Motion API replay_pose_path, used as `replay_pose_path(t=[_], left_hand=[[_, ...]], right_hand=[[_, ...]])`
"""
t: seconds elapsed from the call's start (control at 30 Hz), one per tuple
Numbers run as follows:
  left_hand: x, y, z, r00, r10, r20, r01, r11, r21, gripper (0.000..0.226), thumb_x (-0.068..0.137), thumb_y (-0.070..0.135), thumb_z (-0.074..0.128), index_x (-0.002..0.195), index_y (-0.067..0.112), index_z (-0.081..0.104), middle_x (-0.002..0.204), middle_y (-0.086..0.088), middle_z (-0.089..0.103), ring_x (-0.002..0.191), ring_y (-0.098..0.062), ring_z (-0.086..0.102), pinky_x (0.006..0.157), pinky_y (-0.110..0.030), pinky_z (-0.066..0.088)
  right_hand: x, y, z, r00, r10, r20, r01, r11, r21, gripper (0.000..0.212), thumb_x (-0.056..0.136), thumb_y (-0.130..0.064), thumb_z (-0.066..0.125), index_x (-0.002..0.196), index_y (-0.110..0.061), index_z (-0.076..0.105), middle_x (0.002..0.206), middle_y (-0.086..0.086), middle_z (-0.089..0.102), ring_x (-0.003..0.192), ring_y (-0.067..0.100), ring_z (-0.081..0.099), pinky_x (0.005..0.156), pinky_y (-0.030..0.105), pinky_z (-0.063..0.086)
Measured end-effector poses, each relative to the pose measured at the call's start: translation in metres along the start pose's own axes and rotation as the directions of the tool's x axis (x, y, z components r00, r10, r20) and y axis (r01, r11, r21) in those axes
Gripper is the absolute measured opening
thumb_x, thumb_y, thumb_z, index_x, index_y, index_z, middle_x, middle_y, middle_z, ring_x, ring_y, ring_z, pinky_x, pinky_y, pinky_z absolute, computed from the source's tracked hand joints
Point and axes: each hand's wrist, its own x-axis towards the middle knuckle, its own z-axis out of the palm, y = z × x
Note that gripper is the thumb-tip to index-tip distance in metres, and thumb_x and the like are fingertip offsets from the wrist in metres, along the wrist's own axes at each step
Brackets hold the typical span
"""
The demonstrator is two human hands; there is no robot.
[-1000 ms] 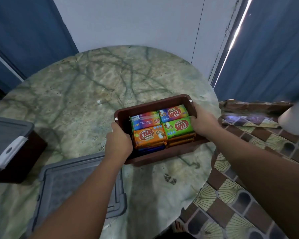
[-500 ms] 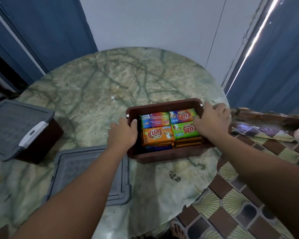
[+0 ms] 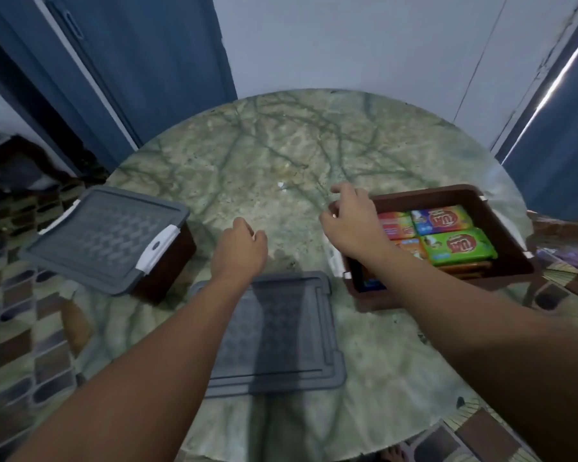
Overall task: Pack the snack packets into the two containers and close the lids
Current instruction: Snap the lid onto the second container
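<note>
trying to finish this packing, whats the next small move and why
Probably grip the loose grey lid lying on the table. The open brown container looks full of snack packets but is uncovered, the other container is already lidded, and both hands, left and right, hold nothing.

Closed container (image 3: 107,241) left, open container (image 3: 447,195) right, loose lid (image 3: 281,335) between.

I seem to be in a room at home: a round marble-patterned desk (image 3: 281,168) against a plain white wall (image 3: 347,38), blue curtains (image 3: 561,128) by a bright window gap, and patterned floor tiles (image 3: 17,328).
</note>
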Motion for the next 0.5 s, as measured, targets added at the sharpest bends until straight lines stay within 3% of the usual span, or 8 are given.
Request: replay_pose_path(t=[0.27, 0.5], left_hand=[[-0.004, -0.058, -0.019, 0.998, -0.018, 0.062, 0.015, 0.999, 0.040, 0.023, 0.095, 0.040, 0.052, 0.101, 0.017, 0.050, 0.094, -0.002, 0.058, 0.083, -0.023, 0.054, 0.068, -0.034, 0.037], [-0.019, -0.100, -0.017, 0.987, -0.064, 0.149, 0.045, 0.991, 0.125, 0.028, 0.093, 0.041, 0.061, 0.103, 0.018, 0.051, 0.098, -0.003, 0.058, 0.088, -0.025, 0.056, 0.073, -0.033, 0.043]], right_hand=[[-0.021, -0.038, 0.060, 0.998, -0.047, 0.041, 0.047, 0.999, 0.000, 0.046, 0.093, -0.027, 0.055, 0.137, -0.015, 0.048, 0.126, 0.011, 0.055, 0.117, 0.025, 0.051, 0.097, 0.039, 0.044], [-0.047, -0.027, 0.089, 0.984, 0.030, 0.174, -0.029, 1.000, -0.005, 0.047, 0.095, -0.023, 0.056, 0.139, -0.014, 0.046, 0.119, 0.013, 0.062, 0.108, 0.026, 0.059, 0.089, 0.039, 0.050]])
